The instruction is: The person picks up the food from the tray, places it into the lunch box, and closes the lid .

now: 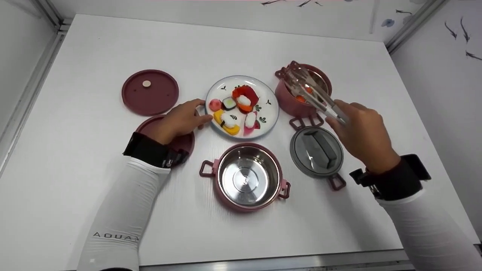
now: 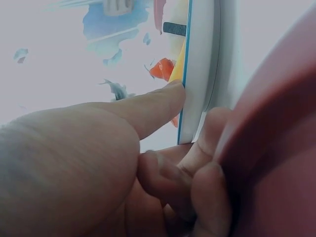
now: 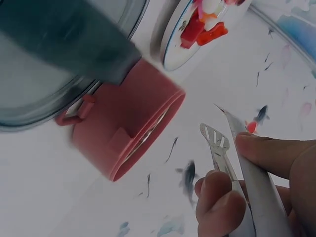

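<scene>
My left hand (image 1: 183, 119) holds the left rim of a white plate (image 1: 269, 92). In the left wrist view the thumb laps over the plate rim (image 2: 197, 89) and the other fingers curl outside it. Toy sushi pieces, a yellow-and-white one (image 1: 228, 121) among them, lie on the plate. My right hand (image 1: 364, 131) grips tongs (image 1: 331, 109), their clear heads tilted over a small red pot (image 1: 292, 101) with orange-red pieces (image 1: 300, 99) inside. In the right wrist view nothing shows between the arms of the tongs (image 3: 259, 190), one ending in a slotted head.
A larger red pot (image 1: 248, 180) with a bare steel inside stands at the front. Right of it sits a grey lid (image 1: 314, 165) with red side handles around it. Two dark red discs, one with a pale knob (image 1: 146, 84), lie at the left.
</scene>
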### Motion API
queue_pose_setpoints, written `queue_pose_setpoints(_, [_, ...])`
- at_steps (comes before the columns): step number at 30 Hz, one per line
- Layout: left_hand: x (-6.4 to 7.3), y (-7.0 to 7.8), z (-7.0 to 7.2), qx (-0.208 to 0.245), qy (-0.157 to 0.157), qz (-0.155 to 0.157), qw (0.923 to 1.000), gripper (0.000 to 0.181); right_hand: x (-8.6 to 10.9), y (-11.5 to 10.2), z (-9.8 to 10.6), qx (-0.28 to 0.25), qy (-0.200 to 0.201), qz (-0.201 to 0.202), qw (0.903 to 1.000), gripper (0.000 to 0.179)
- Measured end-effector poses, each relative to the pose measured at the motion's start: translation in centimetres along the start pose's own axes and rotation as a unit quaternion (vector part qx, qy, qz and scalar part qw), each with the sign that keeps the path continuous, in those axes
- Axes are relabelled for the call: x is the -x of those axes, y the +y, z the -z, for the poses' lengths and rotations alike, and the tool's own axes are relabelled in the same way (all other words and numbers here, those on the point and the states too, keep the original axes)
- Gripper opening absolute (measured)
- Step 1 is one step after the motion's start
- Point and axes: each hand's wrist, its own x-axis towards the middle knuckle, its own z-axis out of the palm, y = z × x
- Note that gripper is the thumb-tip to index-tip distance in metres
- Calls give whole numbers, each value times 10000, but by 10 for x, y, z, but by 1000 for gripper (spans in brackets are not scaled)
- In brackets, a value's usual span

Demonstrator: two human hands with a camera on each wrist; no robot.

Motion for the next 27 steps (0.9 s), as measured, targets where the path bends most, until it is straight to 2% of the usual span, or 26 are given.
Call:
queue_pose_setpoints(6, [0, -1, 1, -16, 30, 23, 10000, 58, -1, -21, -25, -207, -626, 246, 9975, 38])
queue_pose_setpoints(10, [0, -1, 0, -4, 26, 20, 10000, 58, -6, -25, -39, -174, -1017, 175, 9945, 35])
queue_pose_setpoints(15, [2, 0, 0, 26, 54, -27, 10000, 58, -13, -26, -46, -214, -1333, 44, 9908, 31])
queue_pose_setpoints(21, [2, 2, 0, -1, 91, -77, 9999, 57, -16, -26, -47, -360, -1518, -108, 9877, 35])
queue_pose_setpoints(27, [2, 1, -1, 3, 53, 41, 10000, 57, -16, -29, -51, -75, -1495, -124, 9887, 34])
